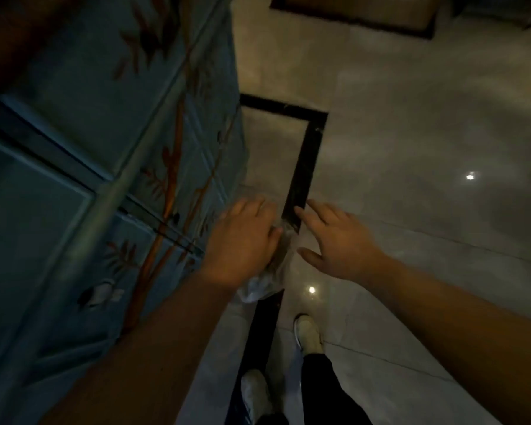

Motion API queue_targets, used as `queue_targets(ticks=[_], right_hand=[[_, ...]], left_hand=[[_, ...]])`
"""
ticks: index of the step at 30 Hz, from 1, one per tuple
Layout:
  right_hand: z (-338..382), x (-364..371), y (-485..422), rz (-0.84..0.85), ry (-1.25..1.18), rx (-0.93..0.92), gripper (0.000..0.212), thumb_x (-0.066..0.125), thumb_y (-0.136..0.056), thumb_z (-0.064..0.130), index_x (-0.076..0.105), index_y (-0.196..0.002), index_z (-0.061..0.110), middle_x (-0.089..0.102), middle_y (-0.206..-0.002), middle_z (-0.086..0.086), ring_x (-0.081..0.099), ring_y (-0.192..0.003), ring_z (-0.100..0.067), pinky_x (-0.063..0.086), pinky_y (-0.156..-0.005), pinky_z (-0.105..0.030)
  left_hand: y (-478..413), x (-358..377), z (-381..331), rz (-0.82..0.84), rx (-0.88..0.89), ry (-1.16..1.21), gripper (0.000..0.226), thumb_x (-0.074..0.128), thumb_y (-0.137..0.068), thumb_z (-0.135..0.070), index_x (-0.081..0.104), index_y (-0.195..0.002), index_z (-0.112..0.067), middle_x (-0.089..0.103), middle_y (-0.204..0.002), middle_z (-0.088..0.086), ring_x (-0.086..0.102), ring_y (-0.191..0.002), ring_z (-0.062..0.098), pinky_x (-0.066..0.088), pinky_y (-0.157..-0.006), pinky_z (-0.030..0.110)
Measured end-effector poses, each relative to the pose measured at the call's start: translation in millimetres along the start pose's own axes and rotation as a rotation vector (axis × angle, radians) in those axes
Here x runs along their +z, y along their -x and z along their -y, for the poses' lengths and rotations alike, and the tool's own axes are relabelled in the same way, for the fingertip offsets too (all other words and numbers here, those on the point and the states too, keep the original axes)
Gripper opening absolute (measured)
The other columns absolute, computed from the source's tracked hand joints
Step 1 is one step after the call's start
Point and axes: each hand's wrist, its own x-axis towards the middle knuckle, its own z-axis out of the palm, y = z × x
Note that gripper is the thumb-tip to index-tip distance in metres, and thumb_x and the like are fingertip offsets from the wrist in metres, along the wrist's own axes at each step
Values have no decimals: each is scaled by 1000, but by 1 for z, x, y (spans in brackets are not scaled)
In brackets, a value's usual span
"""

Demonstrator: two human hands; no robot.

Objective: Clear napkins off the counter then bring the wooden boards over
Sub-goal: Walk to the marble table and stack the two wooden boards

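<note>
Nearest the camera, two pale shoes (308, 332) are seen on the glossy tiled floor (411, 148), beside a black inlaid strip (304, 167). Above them, a crumpled whitish wad, judged to be the napkins (262, 285), is held under the left hand (242, 240), whose fingers (249, 207) are laid over it rather than curled tight; only its lower end is shown, pale, creased and soft-looking, blurred in the dim light. The right hand (337, 240) is held just beside the wad with fingers spread and nothing gripped. Further off, to the left, a blue painted cabinet (105, 148) with bamboo motifs is passed closely. A loose piece could be dropped, since the hold looks light and the wad is limp; a knock against the cabinet edge is also possible. No wooden boards are visible.
</note>
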Motion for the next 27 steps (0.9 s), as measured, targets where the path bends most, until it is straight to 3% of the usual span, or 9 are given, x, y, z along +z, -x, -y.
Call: queue_targets(ticks=[5, 8, 11, 17, 21, 27], right_hand=[[8, -97, 110, -136, 87, 126, 79, 51, -86, 56, 21, -151, 22, 25, -158, -16, 27, -141, -38, 28, -112, -50], [-2, -135, 174, -181, 143, 221, 77, 50, -85, 57, 24, -148, 22, 28, -157, -16, 32, -139, -40, 33, -109, -51], [-22, -170, 238, -213, 190, 339, 77, 46, -84, 59, 26, -148, 22, 30, -156, -17, 35, -137, -41, 35, -108, -49], [-69, -226, 396, -318, 258, 616, 82, 47, -87, 60, 13, -152, 25, 14, -162, -14, 19, -145, -36, 22, -115, -46], [-99, -241, 503, -345, 281, 755, 79, 42, -89, 62, 6, -152, 31, 8, -163, -10, 11, -147, -33, 16, -117, -45], [-157, -253, 684, -341, 313, 1028, 79, 40, -89, 64, 2, -151, 34, 4, -164, -6, 8, -148, -30, 14, -118, -46]], left_hand=[[10, -100, -80, -84, 231, -64, 52, 44, -84, -40, 55, -123, -7, 63, -118, 18, 58, -103, 37, 51, -87, 46], [19, -129, -133, -77, 435, -158, 50, 52, -86, -38, 53, -127, -9, 60, -125, 17, 55, -110, 36, 48, -94, 47], [25, -150, -195, -56, 618, -245, 53, 48, -85, -41, 54, -127, -9, 60, -127, 17, 56, -111, 36, 47, -96, 47], [41, -169, -357, -58, 923, -311, 59, 40, -86, -47, 51, -130, -10, 58, -130, 18, 56, -114, 37, 48, -94, 46], [55, -160, -469, -94, 1103, -317, 59, 53, -89, -44, 44, -137, -11, 51, -139, 17, 48, -125, 36, 40, -103, 47], [88, -121, -657, -103, 1309, -306, 63, 39, -94, -49, 25, -147, -18, 31, -154, 12, 28, -139, 31, 26, -114, 45]])
